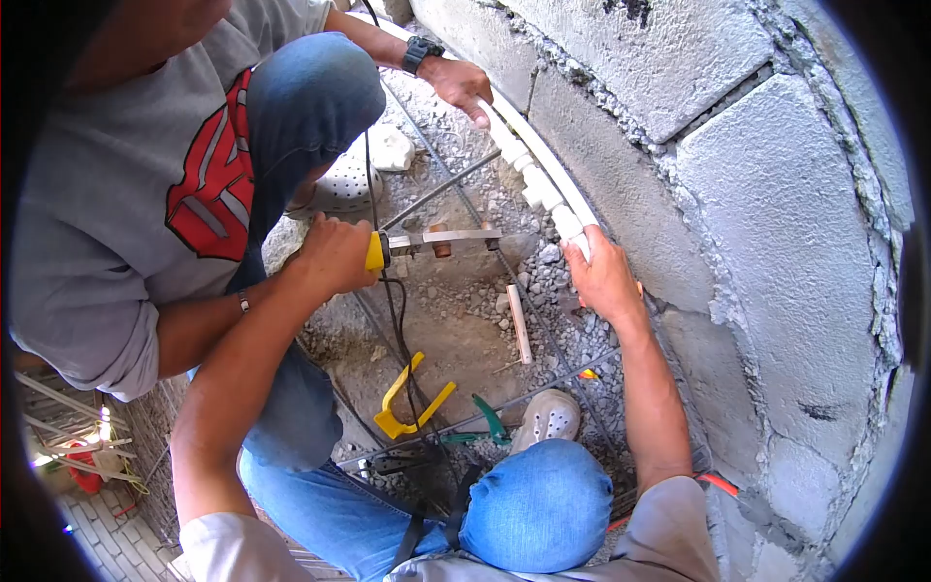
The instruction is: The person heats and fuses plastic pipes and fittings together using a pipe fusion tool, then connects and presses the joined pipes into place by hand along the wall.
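My left hand (335, 254) is closed around the yellow handle (375, 252) of a pipe fusion iron. Its flat metal heating plate (436, 237) points right and carries a brown socket and a dark socket. My right hand (603, 276) grips the lower end of a white plastic pipe (576, 233) beside the block wall. A white tee fitting (539, 188) sits in that pipe run, and another white pipe runs alongside it. Farther up, a co-worker's hand (461, 89) with a wristwatch holds the white pipe. The co-worker's other hand is hidden behind my left forearm.
A grey block wall (776, 204) curves along the right. Steel rods (441, 189) cross over the gravel. A yellow forked stand (412, 400), a green-handled tool (491, 419) and a white pipe offcut (519, 325) lie below. A black cord (396, 320) hangs from the iron.
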`<state>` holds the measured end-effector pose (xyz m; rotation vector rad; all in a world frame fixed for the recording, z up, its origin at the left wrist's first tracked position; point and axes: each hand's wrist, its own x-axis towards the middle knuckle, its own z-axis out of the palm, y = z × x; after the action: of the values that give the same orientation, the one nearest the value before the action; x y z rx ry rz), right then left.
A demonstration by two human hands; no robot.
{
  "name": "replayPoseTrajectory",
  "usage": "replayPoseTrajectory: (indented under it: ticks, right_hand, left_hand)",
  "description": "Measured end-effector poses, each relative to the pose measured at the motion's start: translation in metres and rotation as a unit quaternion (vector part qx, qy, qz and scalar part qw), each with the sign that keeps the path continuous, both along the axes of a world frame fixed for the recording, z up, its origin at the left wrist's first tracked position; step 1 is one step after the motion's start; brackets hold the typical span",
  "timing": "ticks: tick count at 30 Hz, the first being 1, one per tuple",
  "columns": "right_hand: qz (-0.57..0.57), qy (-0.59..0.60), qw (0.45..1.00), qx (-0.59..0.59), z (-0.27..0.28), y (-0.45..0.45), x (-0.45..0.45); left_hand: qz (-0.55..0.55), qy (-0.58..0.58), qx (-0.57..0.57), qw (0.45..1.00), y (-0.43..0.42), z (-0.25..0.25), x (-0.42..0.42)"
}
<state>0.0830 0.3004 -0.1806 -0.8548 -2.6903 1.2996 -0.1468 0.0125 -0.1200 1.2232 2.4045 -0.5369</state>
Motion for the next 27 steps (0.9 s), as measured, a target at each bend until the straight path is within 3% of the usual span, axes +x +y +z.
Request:
replayPoseTrajectory:
  ticks: [21, 27]
  right_hand:
    - [0.009, 0.011, 0.999, 0.051, -0.01, 0.015, -0.004]
    - [-0.006, -0.007, 1.0, -0.008, 0.0, 0.016, -0.006]
  left_hand:
    - [-0.009, -0.021, -0.019, 1.0, 0.003, 0.005, 0.001]
    - [-0.005, -0.027, -0.021, 0.999, 0.005, 0.008, 0.003]
